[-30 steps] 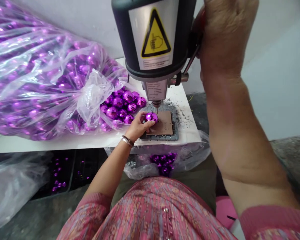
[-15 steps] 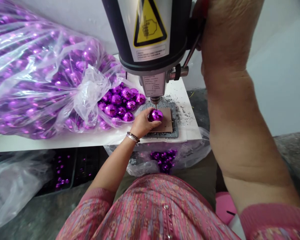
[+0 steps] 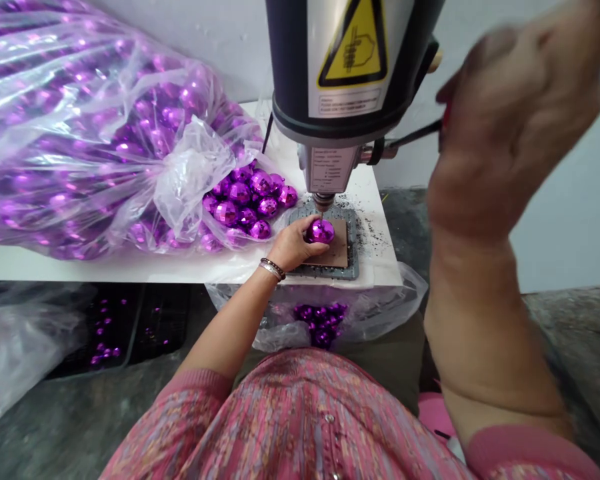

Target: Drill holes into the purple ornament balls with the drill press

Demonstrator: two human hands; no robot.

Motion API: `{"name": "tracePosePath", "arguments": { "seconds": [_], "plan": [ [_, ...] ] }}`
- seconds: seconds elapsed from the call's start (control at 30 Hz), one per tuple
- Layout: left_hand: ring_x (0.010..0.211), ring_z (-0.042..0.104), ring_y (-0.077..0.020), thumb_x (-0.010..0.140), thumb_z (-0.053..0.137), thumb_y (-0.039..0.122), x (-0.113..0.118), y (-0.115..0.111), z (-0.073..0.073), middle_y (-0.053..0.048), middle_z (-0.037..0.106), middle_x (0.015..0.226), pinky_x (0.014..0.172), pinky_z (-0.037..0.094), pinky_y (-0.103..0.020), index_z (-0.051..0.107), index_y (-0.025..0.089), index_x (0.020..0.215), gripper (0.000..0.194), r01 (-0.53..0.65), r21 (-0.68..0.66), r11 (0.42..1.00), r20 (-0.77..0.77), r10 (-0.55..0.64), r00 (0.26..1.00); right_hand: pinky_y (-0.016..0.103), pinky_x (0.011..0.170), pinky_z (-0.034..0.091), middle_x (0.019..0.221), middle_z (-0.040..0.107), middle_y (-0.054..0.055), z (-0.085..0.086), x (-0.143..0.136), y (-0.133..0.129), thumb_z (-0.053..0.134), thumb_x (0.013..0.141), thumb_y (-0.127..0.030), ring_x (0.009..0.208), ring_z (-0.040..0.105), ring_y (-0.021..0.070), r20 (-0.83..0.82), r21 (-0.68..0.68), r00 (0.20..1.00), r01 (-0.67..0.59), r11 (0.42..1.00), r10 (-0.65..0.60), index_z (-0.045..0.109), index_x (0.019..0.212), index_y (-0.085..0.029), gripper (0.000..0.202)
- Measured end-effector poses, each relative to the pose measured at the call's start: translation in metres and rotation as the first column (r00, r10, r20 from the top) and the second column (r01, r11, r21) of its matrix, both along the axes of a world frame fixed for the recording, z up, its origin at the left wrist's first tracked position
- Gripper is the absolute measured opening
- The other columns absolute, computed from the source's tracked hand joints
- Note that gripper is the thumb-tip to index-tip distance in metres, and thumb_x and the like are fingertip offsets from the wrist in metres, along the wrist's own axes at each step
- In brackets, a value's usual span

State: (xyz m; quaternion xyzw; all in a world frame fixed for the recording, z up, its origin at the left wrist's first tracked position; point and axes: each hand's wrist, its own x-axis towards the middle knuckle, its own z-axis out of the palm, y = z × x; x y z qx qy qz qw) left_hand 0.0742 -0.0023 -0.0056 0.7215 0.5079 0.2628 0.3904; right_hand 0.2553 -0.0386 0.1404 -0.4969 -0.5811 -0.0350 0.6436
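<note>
On a brown board [image 3: 339, 253] under the drill press [image 3: 355, 127], my left hand [image 3: 296, 245] pinches a shiny purple faceted ball [image 3: 322, 231] between thumb and fingers. The thin drill bit meets or nearly meets the ball's top; which one I cannot tell. High on the right, my right hand [image 3: 505, 113], blurred by motion, is wrapped round the red-ended lever [image 3: 415, 135] of the press. Beside my left hand, several loose purple balls [image 3: 247, 200] lie at the mouth of a clear plastic bag.
A big clear bag [image 3: 80, 153] of purple balls covers the white table's [image 3: 130, 267] left part. Dark shavings lie right of the grey base [image 3: 353, 267]. Below the front edge hangs a plastic bag with purple balls [image 3: 323, 323]. Dark crates [image 3: 145, 327] stand lower left.
My right hand has moved right and slightly down in view with the lever, which now lies flatter. The press appears farther right in view. My left hand still holds the ball under the bit.
</note>
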Motion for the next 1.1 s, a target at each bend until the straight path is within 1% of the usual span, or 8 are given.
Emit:
{"name": "tracePosePath", "arguments": {
  "seconds": [0.1, 0.2, 0.33, 0.43, 0.63, 0.77, 0.97, 1.1],
  "plan": [
    [0.118, 0.067, -0.0274, 0.066, 0.087, 0.019, 0.001, 0.000, 0.002, -0.008, 0.074, 0.125, 0.110, 0.050, -0.038, 0.069, 0.017, 0.132, 0.068, -0.006, -0.015, 1.000, 0.002, 0.006, 1.000, 0.018, 0.072, 0.031, 0.075, 0.036, -0.001, -0.023, 0.003, -0.025, 0.040, 0.095, -0.028, 0.070, 0.034, -0.0012, 0.224, 0.037, 0.968, 0.105, 0.994, -0.111, 0.043, 0.078, -0.014, 0.021],
    [0.118, 0.067, -0.0268, 0.066, 0.086, 0.017, 0.002, -0.001, 0.003, -0.008, 0.074, 0.126, 0.109, 0.050, -0.036, 0.069, 0.017, 0.132, 0.068, -0.012, -0.018, 1.000, 0.001, 0.012, 1.000, 0.021, 0.067, 0.027, 0.072, 0.038, -0.001, -0.031, 0.004, -0.035, 0.047, 0.089, -0.022, 0.067, 0.030, 0.0007, 0.327, -0.011, 0.930, 0.178, 0.984, -0.165, 0.044, 0.077, -0.015, 0.014],
    [0.115, 0.067, -0.0267, 0.066, 0.086, 0.017, 0.002, -0.002, 0.003, -0.006, 0.075, 0.122, 0.106, 0.051, -0.036, 0.070, 0.018, 0.130, 0.066, -0.013, -0.018, 1.000, 0.004, 0.013, 1.000, 0.026, 0.065, 0.027, 0.072, 0.046, 0.000, -0.033, 0.001, -0.033, 0.048, 0.092, -0.035, 0.066, 0.037, 0.0038, 0.301, -0.049, 0.927, 0.249, 0.967, -0.224, 0.048, 0.076, -0.016, 0.025],
    [0.114, 0.067, -0.0264, 0.067, 0.085, 0.018, 0.002, -0.002, 0.001, -0.005, 0.075, 0.120, 0.107, 0.051, -0.036, 0.070, 0.018, 0.130, 0.065, -0.001, -0.012, 1.000, 0.001, 0.001, 1.000, 0.025, 0.063, 0.027, 0.071, 0.046, 0.000, -0.042, -0.003, -0.030, 0.045, 0.095, -0.044, 0.064, 0.037, 0.0037, 0.252, 0.028, 0.929, 0.271, 0.962, -0.269, 0.050, 0.075, -0.016, 0.035],
    [0.117, 0.067, -0.0265, 0.068, 0.086, 0.021, 0.001, -0.003, 0.000, -0.005, 0.076, 0.123, 0.109, 0.050, -0.037, 0.069, 0.019, 0.133, 0.067, -0.011, -0.019, 1.000, 0.014, 0.011, 1.000, 0.021, 0.075, 0.042, 0.083, 0.060, 0.001, -0.070, -0.006, -0.028, 0.036, 0.100, -0.036, 0.079, 0.055, 0.0044, 0.241, 0.111, 0.928, 0.265, 0.958, -0.285, 0.064, 0.093, -0.017, 0.034],
    [0.117, 0.067, -0.0265, 0.069, 0.085, 0.021, 0.002, -0.005, 0.002, -0.006, 0.075, 0.124, 0.108, 0.050, -0.035, 0.069, 0.017, 0.133, 0.066, -0.020, -0.029, 0.999, 0.020, 0.020, 1.000, 0.021, 0.076, 0.044, 0.081, 0.062, 0.001, -0.079, -0.005, -0.022, 0.040, 0.098, -0.034, 0.080, 0.057, 0.0053, 0.231, 0.204, 0.922, 0.266, 0.942, -0.310, 0.065, 0.088, -0.019, 0.032],
    [0.116, 0.067, -0.0261, 0.069, 0.085, 0.020, 0.002, -0.007, 0.002, -0.005, 0.075, 0.123, 0.106, 0.050, -0.035, 0.069, 0.020, 0.131, 0.064, -0.028, -0.029, 0.999, 0.036, 0.029, 0.999, 0.023, 0.070, 0.042, 0.073, 0.061, 0.001, -0.097, -0.007, -0.018, 0.039, 0.097, -0.040, 0.071, 0.054, 0.0061, 0.176, 0.231, 0.932, 0.273, 0.934, -0.316, 0.064, 0.081, -0.017, 0.037],
    [0.109, 0.068, -0.0250, 0.067, 0.086, 0.020, 0.003, -0.006, 0.001, -0.005, 0.075, 0.115, 0.101, 0.052, -0.033, 0.071, 0.019, 0.123, 0.057, -0.023, -0.031, 0.999, 0.051, 0.024, 0.998, 0.023, 0.065, 0.038, 0.070, 0.059, 0.002, -0.089, -0.009, -0.017, 0.035, 0.098, -0.043, 0.067, 0.053, 0.0056, 0.135, 0.223, 0.939, 0.282, 0.933, -0.316, 0.061, 0.077, -0.015, 0.043]
  ]
}}
